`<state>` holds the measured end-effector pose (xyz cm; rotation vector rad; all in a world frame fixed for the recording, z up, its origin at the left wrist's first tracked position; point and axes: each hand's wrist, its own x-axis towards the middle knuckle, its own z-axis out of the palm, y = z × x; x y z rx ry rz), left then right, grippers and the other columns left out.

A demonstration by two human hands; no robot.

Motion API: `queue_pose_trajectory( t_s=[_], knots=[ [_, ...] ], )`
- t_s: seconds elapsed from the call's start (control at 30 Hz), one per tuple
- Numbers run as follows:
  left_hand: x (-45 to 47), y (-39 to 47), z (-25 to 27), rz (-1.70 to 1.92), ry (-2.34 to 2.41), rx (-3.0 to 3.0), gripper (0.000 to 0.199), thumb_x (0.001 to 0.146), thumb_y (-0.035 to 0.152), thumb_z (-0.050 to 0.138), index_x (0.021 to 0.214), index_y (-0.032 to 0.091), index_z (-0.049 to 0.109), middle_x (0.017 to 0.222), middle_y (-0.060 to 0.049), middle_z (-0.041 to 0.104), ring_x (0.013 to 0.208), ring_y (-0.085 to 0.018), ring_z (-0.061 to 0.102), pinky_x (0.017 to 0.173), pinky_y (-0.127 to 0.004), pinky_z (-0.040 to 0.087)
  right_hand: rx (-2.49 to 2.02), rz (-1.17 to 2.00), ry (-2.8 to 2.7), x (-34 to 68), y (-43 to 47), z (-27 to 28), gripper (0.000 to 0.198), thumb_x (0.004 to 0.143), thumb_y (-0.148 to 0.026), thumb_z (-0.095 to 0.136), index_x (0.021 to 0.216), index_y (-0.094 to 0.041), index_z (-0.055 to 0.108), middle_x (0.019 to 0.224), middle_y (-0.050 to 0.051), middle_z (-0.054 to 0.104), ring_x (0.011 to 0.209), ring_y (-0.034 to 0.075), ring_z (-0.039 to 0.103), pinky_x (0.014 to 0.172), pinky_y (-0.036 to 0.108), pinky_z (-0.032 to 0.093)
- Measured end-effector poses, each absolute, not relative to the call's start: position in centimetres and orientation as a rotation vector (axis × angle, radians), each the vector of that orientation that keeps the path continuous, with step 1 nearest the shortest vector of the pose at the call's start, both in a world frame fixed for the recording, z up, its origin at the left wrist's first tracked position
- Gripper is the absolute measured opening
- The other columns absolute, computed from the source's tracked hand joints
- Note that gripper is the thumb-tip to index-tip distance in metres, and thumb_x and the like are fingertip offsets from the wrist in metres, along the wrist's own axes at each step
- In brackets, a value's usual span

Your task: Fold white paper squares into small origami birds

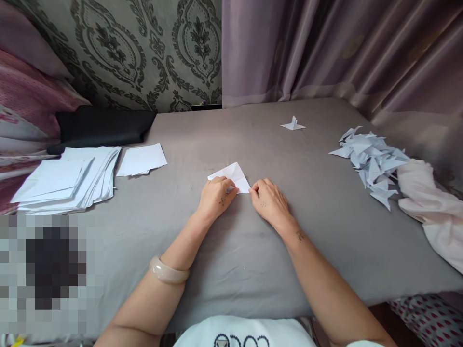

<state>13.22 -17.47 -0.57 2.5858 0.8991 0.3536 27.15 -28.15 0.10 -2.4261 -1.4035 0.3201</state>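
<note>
At the centre of the frame, folded paper (237, 176): one white piece with crease lines, roughly triangular, peak toward the top of the frame, lying on the grey cover (217, 140).
Left hand (217, 195): at the lower left of the folded paper, fingers bent over it, thumb by its lower edge; whether it pinches or only presses cannot be told.
Right hand (269, 200): at the paper's right corner, thumb and forefinger together on that tip, other fingers curled.
Bangle (168, 273): one, pale and glossy, on the left forearm, lower left of centre.
Single folded figure (293, 125): white, pointed, upper right of centre, well apart from the rest.
Heap of folded figures (376, 159): white, many, overlapping, right side of the frame; exact count cannot be told.
Pale pink cloth (430, 197): crumpled, right edge, just beside the heap.
Large paper stack (97, 168): white sheets, uneven edges, left side.
Small paper stack (142, 160): white sheets, just right of the large one.
Black item (104, 126): flat, behind both stacks, upper left.
Curtain (260, 53): mauve, hanging, upper right.
Wall (152, 53): grey-green with dark ornamental pattern, upper left to centre.
</note>
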Motion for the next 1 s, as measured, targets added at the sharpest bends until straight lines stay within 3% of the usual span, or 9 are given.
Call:
queue_pose_trajectory(
  t_s=[0.23,0.5,0.73,0.87,1.0],
  knots=[
    [13.3,-17.4,-0.5,0.338,0.913,2.587,0.017,0.089,0.031,0.055,0.089,0.020,0.067,0.090,-0.004,0.067,0.087,-0.021,0.060,0.071,-0.032,0.042,-2.346,0.496,-1.239,28.3,-28.2,0.5,0.010,0.086,-0.031,0.056,0.082,-0.022,0.057,0.094,0.004,0.062,0.080,0.016,0.058,0.068,0.027,0.039],
    [13.3,-17.4,-0.6,0.334,0.896,2.601,0.018,0.090,0.031,0.054,0.089,0.019,0.068,0.088,-0.006,0.067,0.084,-0.021,0.061,0.072,-0.032,0.043,-2.129,0.436,-1.212,29.0,-28.6,-0.5,0.009,0.081,-0.018,0.056,0.082,-0.020,0.065,0.085,0.003,0.063,0.072,0.014,0.058,0.070,0.027,0.044],
    [13.3,-17.6,-0.4,0.354,0.894,2.631,0.018,0.090,0.031,0.054,0.091,0.018,0.067,0.089,-0.007,0.067,0.084,-0.021,0.061,0.069,-0.030,0.043,-1.754,0.270,-1.538,26.4,-28.2,-1.1,0.030,0.088,-0.008,0.042,0.098,-0.020,0.067,0.098,0.006,0.067,0.094,0.018,0.060,0.086,0.029,0.046],
    [13.2,-17.5,-0.5,0.372,0.897,2.622,0.017,0.089,0.031,0.055,0.091,0.019,0.067,0.090,-0.006,0.067,0.085,-0.021,0.061,0.070,-0.030,0.043,-1.839,0.251,-1.686,25.9,-28.5,-1.1,0.040,0.088,-0.004,0.037,0.107,-0.020,0.068,0.101,0.008,0.065,0.100,0.019,0.056,0.088,0.031,0.045],
    [13.1,-17.6,-0.3,0.360,0.905,2.591,0.016,0.089,0.031,0.055,0.089,0.019,0.067,0.087,-0.006,0.066,0.084,-0.021,0.060,0.070,-0.030,0.043,-1.998,0.195,-1.752,26.0,-29.1,-0.6,0.036,0.093,-0.011,0.039,0.108,-0.021,0.070,0.102,0.008,0.063,0.097,0.020,0.054,0.082,0.031,0.046]
  ],
)
